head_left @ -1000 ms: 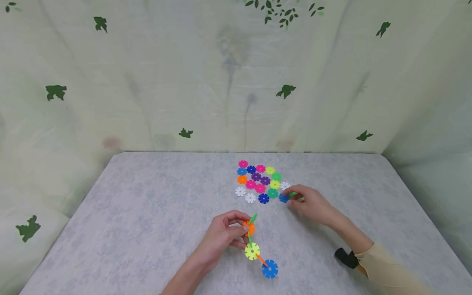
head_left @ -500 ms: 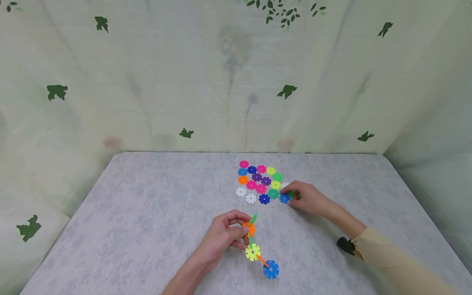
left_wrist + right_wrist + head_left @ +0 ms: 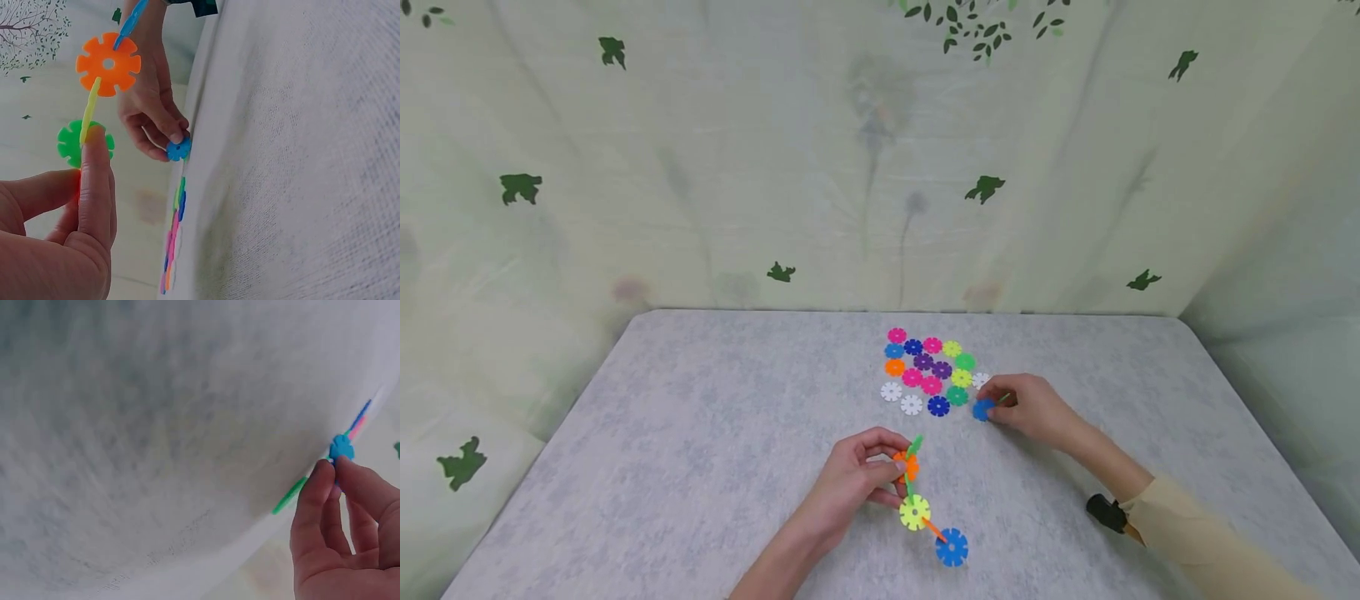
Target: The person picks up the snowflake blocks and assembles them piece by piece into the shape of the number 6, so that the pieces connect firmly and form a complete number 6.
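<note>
Pinching blue disc (image 3: 982, 409), right fingers (image 3: 314, 497); table edges (image 3: 1075, 318) distant

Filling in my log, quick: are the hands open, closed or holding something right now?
Left hand: holding the chain by an orange disc.
Right hand: pinching a blue disc.

Chain of notched discs (image 3: 910, 518), green, orange, yellow and blue, slotted crosswise; held at an orange disc (image 3: 913, 469) by left hand (image 3: 857, 481). Single blue disc (image 3: 982, 410) pinched, tilted, in right hand (image 3: 1028, 407), well apart from the chain.
</note>
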`<state>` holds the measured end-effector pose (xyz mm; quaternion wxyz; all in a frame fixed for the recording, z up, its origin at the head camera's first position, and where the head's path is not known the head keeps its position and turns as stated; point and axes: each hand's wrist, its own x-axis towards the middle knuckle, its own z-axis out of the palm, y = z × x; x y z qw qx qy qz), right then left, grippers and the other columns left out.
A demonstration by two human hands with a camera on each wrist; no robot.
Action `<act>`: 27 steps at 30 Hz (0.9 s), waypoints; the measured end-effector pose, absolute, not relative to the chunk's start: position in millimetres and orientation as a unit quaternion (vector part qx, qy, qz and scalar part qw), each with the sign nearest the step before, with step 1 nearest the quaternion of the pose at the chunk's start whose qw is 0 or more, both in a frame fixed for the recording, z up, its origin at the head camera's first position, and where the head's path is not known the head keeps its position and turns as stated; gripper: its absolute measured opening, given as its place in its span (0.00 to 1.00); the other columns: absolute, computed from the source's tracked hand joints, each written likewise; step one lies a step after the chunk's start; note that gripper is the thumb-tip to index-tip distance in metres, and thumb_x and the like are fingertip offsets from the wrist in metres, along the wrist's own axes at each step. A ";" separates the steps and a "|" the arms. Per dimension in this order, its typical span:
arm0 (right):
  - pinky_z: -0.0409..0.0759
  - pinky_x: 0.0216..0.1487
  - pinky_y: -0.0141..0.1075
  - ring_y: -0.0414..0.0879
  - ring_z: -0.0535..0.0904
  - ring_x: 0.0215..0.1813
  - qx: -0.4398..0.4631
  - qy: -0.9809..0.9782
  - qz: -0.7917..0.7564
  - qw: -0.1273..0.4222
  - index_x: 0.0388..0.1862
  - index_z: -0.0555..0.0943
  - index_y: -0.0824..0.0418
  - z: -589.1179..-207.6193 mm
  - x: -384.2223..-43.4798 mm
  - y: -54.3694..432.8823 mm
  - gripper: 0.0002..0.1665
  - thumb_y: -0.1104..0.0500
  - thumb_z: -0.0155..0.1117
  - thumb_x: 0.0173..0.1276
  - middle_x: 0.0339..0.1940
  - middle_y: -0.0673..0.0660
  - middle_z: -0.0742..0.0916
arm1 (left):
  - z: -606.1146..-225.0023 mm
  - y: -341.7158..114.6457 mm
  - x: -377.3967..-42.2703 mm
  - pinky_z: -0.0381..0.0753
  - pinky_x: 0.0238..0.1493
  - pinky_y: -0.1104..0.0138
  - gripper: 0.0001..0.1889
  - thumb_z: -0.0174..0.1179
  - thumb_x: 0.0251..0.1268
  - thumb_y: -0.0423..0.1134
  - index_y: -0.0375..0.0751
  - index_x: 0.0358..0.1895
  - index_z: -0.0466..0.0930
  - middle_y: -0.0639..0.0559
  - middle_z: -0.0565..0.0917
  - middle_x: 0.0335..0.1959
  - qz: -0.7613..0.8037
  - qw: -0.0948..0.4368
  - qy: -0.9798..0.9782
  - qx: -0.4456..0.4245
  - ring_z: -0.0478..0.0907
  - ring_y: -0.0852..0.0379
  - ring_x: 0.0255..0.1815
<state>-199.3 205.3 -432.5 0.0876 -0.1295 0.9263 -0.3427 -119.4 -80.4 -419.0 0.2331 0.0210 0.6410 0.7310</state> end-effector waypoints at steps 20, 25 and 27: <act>0.84 0.42 0.36 0.47 0.82 0.41 -0.045 0.844 -0.533 0.041 0.51 0.84 0.60 -401.7 -123.1 171.9 0.14 0.65 0.68 0.65 0.43 0.53 0.86 | -414.8 -78.2 -118.1 0.85 0.33 0.63 0.13 0.59 0.65 0.31 0.34 0.51 0.80 0.43 0.81 0.38 0.713 0.231 0.661 0.016 0.81 0.52 0.27; 0.84 0.44 0.40 0.50 0.80 0.45 -0.040 0.814 -0.579 0.033 0.51 0.84 0.58 -396.2 -110.1 157.6 0.14 0.66 0.67 0.67 0.46 0.54 0.85 | -412.4 -77.2 -117.1 0.85 0.34 0.63 0.12 0.60 0.64 0.31 0.35 0.50 0.81 0.43 0.82 0.39 0.705 0.231 0.670 0.014 0.81 0.52 0.27; 0.84 0.45 0.41 0.50 0.80 0.45 -0.038 0.806 -0.590 0.029 0.51 0.84 0.57 -395.3 -107.1 153.2 0.14 0.66 0.66 0.67 0.47 0.54 0.85 | -412.0 -76.8 -116.5 0.84 0.34 0.63 0.12 0.60 0.65 0.31 0.35 0.50 0.81 0.43 0.82 0.39 0.704 0.232 0.671 0.017 0.81 0.52 0.27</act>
